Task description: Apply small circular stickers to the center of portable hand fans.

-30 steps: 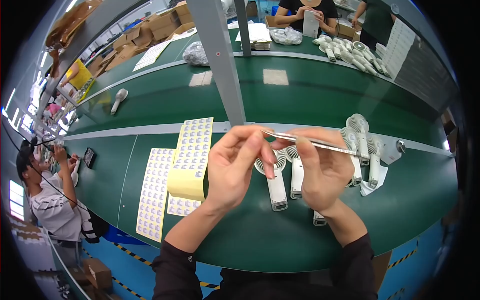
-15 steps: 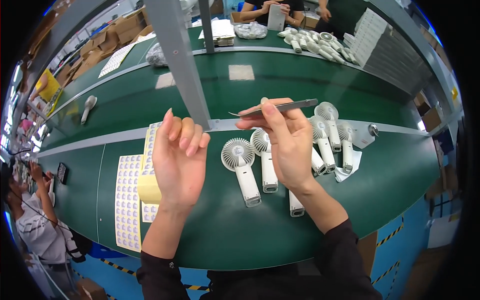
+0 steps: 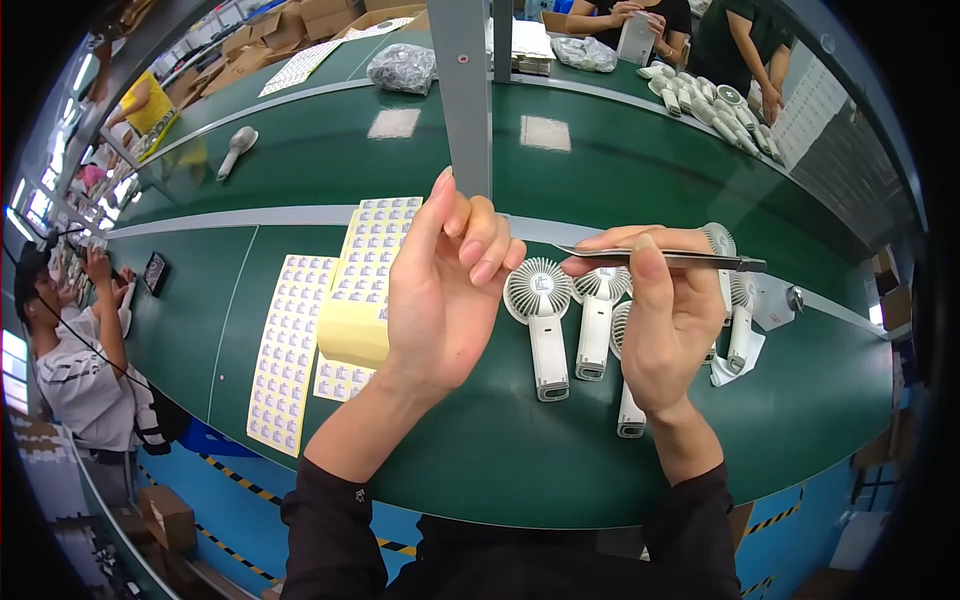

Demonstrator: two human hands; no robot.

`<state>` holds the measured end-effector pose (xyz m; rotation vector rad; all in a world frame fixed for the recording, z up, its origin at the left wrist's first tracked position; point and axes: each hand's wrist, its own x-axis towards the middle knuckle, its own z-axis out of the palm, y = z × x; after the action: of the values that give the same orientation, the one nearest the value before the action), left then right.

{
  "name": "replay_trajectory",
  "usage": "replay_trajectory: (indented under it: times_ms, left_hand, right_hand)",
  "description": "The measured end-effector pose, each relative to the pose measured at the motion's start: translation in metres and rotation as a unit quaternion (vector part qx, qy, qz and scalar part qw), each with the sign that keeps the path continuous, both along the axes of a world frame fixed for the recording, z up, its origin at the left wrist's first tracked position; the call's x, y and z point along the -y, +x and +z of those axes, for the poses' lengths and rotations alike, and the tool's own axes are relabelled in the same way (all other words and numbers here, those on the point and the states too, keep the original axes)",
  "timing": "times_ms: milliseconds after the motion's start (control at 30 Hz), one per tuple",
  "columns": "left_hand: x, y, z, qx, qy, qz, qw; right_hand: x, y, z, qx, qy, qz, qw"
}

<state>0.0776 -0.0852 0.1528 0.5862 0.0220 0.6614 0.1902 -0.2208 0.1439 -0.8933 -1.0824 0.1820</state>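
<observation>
My left hand [image 3: 445, 290] is raised over the sticker sheets, palm toward me, thumb up and fingers loosely bent, with nothing visible in it. In my right hand [image 3: 665, 320] is a pair of metal tweezers [image 3: 700, 259], held almost level between thumb and fingers. The tweezers' tips point left and end a little short of my left fingertips. White handheld fans [image 3: 549, 355] lie beneath and beside my right hand, which partly hides several of them. A sheet of small stickers [image 3: 290, 355] lies left of my left hand, and another sticker sheet [image 3: 375, 235] with a folded-over yellowish backing is partly behind it.
A grey metal post [image 3: 465, 110] rises beyond my left hand. Across the green table [image 3: 560, 460] are a heap of fans [image 3: 715, 110], bagged items [image 3: 402, 68] and other people's hands. A single fan [image 3: 237, 152] lies far left. A person [image 3: 90, 370] sits at the left.
The view has swung left, so the scene sits further right. My left hand and the tweezers' tips are slightly closer together. The tweezers stay in my right hand.
</observation>
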Motion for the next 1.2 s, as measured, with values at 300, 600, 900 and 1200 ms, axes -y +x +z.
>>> replay_trajectory:
  times_ms: [300,600,900,1200]
  left_hand:
    - [0.001,0.000,0.004,-0.013,-0.004,0.006,1.000]
    - [0.001,-0.005,0.002,0.007,0.023,-0.008,1.000]
    - [0.007,-0.007,0.000,0.028,0.013,-0.009,0.999]
    - [0.017,-0.010,0.000,0.033,0.032,-0.040,0.998]
  right_hand:
    - [0.000,0.002,-0.003,0.007,-0.013,-0.004,1.000]
    - [0.015,-0.003,-0.003,0.088,0.000,-0.030,0.996]
    - [0.026,-0.002,0.001,0.109,0.025,-0.114,0.987]
    - [0.020,-0.002,-0.007,0.252,0.029,-0.197,0.947]
